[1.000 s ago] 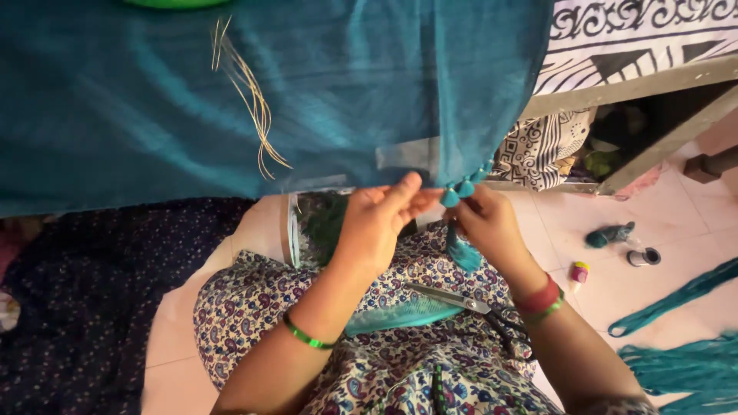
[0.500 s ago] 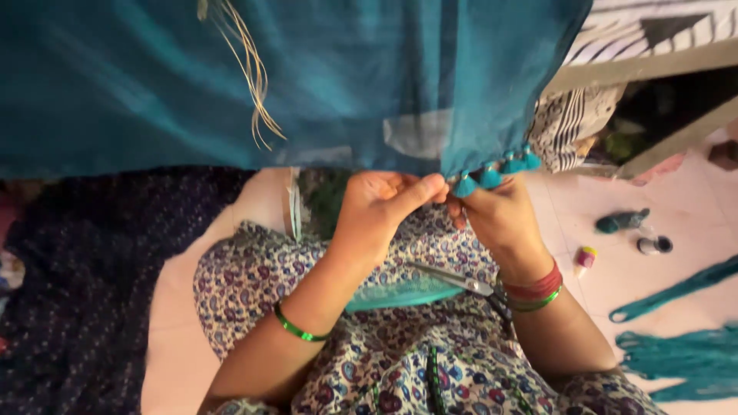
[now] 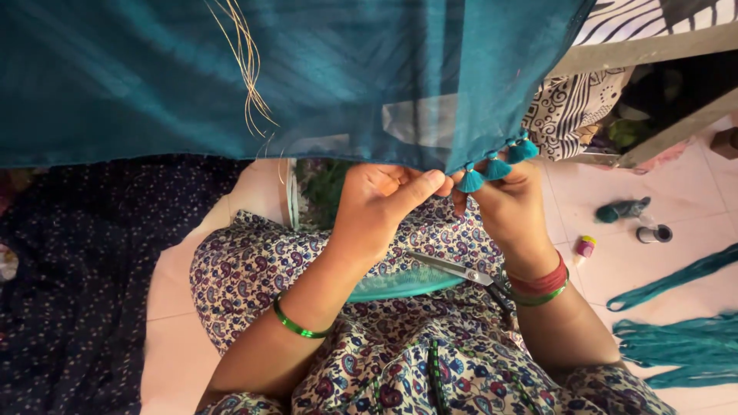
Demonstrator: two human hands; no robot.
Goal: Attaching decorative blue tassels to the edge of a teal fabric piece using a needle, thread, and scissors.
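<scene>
Along the teal cloth's (image 3: 307, 77) edge — four tassels (image 3: 496, 165) done; left hand (image 3: 377, 204) and right hand (image 3: 503, 204) pinch the hem, bare edge remaining leftward.

Teal fabric (image 3: 231, 77), draped across the upper frame, its lower edge pinched by the left hand (image 3: 377, 207) and right hand (image 3: 503, 204). Small teal tassels (image 3: 496, 165) along that edge, just above the right hand. Scissors (image 3: 461, 273) on the patterned lap. Teal thread bundles (image 3: 676, 338) and thread spools (image 3: 638, 219) on the floor, at right.
</scene>
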